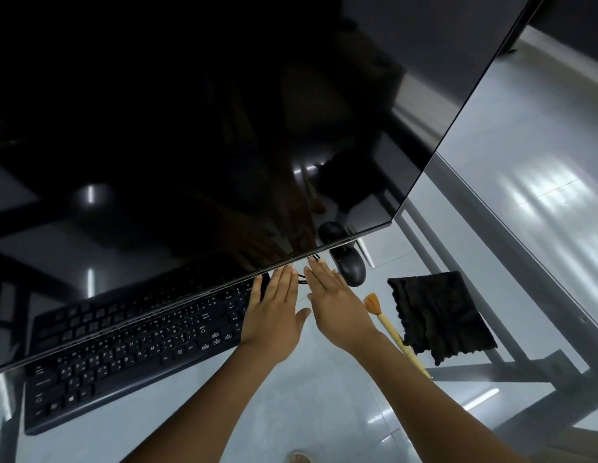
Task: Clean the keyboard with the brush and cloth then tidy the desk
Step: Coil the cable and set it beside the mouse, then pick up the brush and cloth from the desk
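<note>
A black keyboard [130, 355] lies on the glass desk, its far rows hidden under the dark monitor. My left hand [274, 312] hovers flat over the keyboard's right end, fingers straight, holding nothing. Beside it, my right hand [337, 305] is also flat with straight fingers and empty, its fingertips near the monitor's lower edge. A brush [391, 332] with orange bristles and a pale handle lies just right of my right wrist. To the right of the brush sits a crumpled black cloth [438, 315].
A large dark monitor [224, 128] fills the upper left and overhangs the keyboard. A black mouse [351, 269] with its cable sits past my right fingertips. The glass desk [324, 412] has a grey metal frame [491, 372] at the right.
</note>
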